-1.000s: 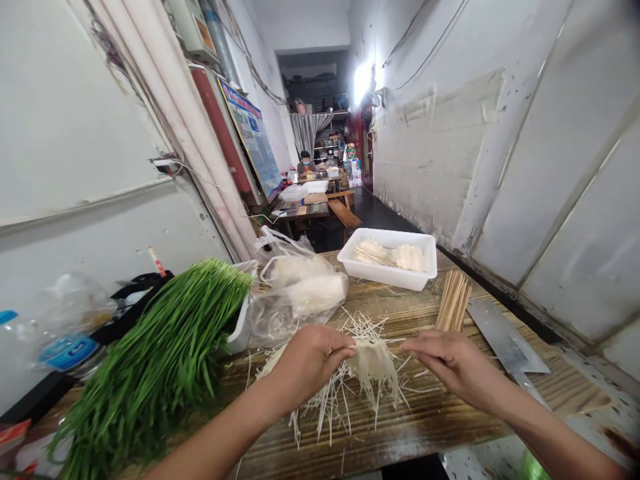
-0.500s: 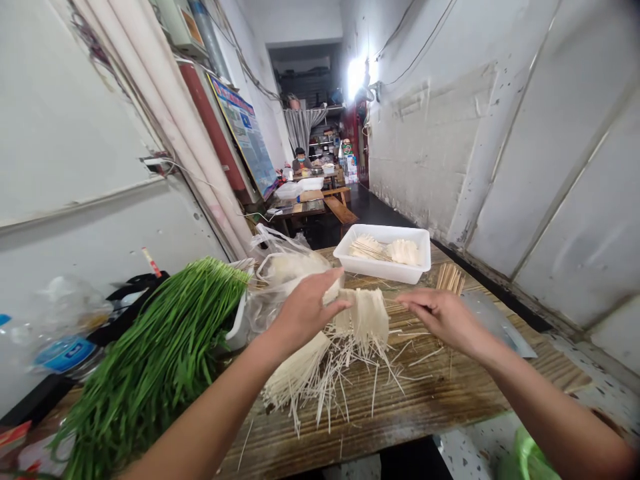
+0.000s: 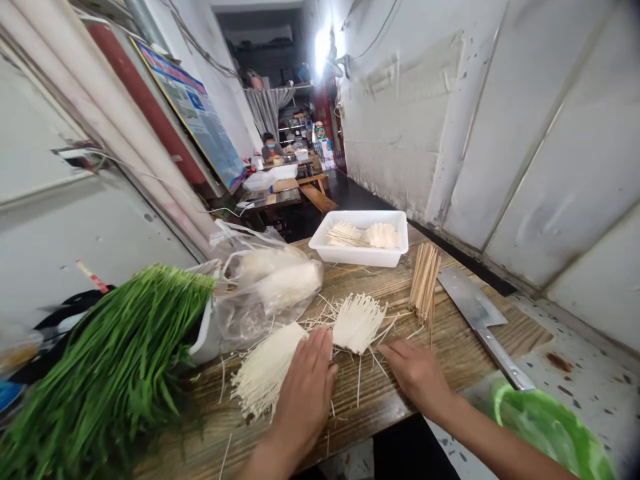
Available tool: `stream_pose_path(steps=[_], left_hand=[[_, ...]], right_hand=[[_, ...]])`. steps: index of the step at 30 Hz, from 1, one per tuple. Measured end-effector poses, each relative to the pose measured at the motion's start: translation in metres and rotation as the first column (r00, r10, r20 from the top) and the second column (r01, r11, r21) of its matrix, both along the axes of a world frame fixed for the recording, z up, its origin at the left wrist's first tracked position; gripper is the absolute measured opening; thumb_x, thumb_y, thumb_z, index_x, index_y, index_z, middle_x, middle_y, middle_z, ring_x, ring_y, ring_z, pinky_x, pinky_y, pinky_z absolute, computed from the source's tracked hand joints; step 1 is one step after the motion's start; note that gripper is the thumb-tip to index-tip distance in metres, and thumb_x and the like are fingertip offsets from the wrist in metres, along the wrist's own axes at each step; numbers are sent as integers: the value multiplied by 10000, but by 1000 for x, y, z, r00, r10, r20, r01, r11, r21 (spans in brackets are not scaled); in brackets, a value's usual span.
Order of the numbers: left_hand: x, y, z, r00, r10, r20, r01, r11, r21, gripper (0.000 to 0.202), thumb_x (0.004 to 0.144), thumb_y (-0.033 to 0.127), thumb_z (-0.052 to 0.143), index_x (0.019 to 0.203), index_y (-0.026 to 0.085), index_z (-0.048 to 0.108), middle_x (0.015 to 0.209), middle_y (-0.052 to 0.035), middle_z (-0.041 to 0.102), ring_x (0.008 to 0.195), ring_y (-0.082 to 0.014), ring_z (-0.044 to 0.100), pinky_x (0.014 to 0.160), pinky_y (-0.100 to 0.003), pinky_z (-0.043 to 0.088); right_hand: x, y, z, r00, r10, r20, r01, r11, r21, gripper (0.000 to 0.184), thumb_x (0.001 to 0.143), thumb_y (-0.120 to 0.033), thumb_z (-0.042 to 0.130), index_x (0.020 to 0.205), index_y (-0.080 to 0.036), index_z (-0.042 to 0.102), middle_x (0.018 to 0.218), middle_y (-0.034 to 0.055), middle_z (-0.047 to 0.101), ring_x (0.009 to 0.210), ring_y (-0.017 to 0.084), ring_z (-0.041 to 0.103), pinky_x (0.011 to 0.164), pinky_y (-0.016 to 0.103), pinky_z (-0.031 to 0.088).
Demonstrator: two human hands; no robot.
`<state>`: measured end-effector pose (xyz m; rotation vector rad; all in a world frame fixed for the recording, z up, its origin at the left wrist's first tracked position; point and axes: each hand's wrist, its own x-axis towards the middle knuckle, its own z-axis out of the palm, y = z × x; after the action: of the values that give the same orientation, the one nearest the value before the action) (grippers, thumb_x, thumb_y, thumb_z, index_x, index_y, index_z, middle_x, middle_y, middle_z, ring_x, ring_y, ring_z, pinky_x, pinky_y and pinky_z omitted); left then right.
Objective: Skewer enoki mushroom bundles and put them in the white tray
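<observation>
The left hand (image 3: 307, 383), opened flat, touches an enoki pile (image 3: 265, 367); the right hand (image 3: 420, 375) curls, its grip unclear.

Blocked left of the left hand (image 3: 310, 380) by the larger mushroom bundle (image 3: 267, 370), then by green stalks (image 3: 125, 340). Between both hands, passable above the tabletop (image 3: 345, 400), crossed by loose strands (image 3: 359, 380). Ahead of that gap, obstructed by the fanned mushrooms (image 3: 359, 323), then by the white tub (image 3: 360, 256). Right of the right hand (image 3: 420, 373), open as far as the cleaver (image 3: 473, 300); forward of that hand, hemmed by skewers (image 3: 424, 283).
</observation>
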<state>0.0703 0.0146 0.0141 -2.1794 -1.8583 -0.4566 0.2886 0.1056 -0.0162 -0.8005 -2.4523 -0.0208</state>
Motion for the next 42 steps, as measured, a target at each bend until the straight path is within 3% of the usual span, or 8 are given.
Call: stream_pose_path(steps=[4,10,15,19,28,37,42], left_hand=[[17,-8,-25,999,-37,-6,36,996,-84,665,889,344,406,1445,134,107,1480,-143,273,1367,-256,212,1082,-442,298],[24,9,-40,995,-93,-21,89,987,-133,699,888,411,395,1441,97,105,1479,-165,262,1370,-257,203,1083,-429,288],[26,9,-52,997,-71,8,72,989,-128,724,882,403,408,1442,85,76,1485,-178,238,1373,-271,190,1068,-442,307],[28,7,-55,1000,-10,23,13,994,-111,755,869,422,424,1437,59,85,1498,-191,186,1382,-294,136,1070,-459,292],[30,10,-55,999,-33,10,34,990,-133,738,874,432,410,1429,42,121,1487,-196,220,1378,-288,162,1080,-449,278],[32,10,-57,999,-29,31,33,990,-139,752,862,430,431,1430,46,123,1485,-198,219,1377,-292,159,1074,-459,295],[29,9,-53,992,-37,123,52,991,-123,754,867,429,430,1442,90,79,1500,-174,190,1379,-281,163,1082,-468,283]], right_hand=[[3,-8,-10,1000,1,23,1,995,-98,204,911,-154,438,1011,-160,616,811,66,601,746,196,510,657,303,412],[3,-7,-13,999,1,54,8,987,-162,157,904,-160,465,905,-185,620,787,46,574,740,196,478,634,302,376],[3,-6,-12,995,48,89,-30,981,-193,129,887,-155,491,838,-190,605,771,31,559,718,181,467,631,294,358],[3,-3,-10,988,94,126,-65,974,-215,117,894,-166,486,888,-181,601,788,33,560,722,180,462,645,292,345],[1,-1,-12,965,174,194,-103,940,-326,159,909,-163,456,1008,-170,581,872,44,580,774,187,472,700,279,355],[-17,0,-11,962,194,190,-136,950,-280,127,909,-197,468,915,-159,590,837,41,592,748,177,478,655,277,355],[-17,0,-11,974,178,140,-149,969,-199,141,893,-156,466,940,-153,599,819,45,588,727,178,470,629,282,362]])
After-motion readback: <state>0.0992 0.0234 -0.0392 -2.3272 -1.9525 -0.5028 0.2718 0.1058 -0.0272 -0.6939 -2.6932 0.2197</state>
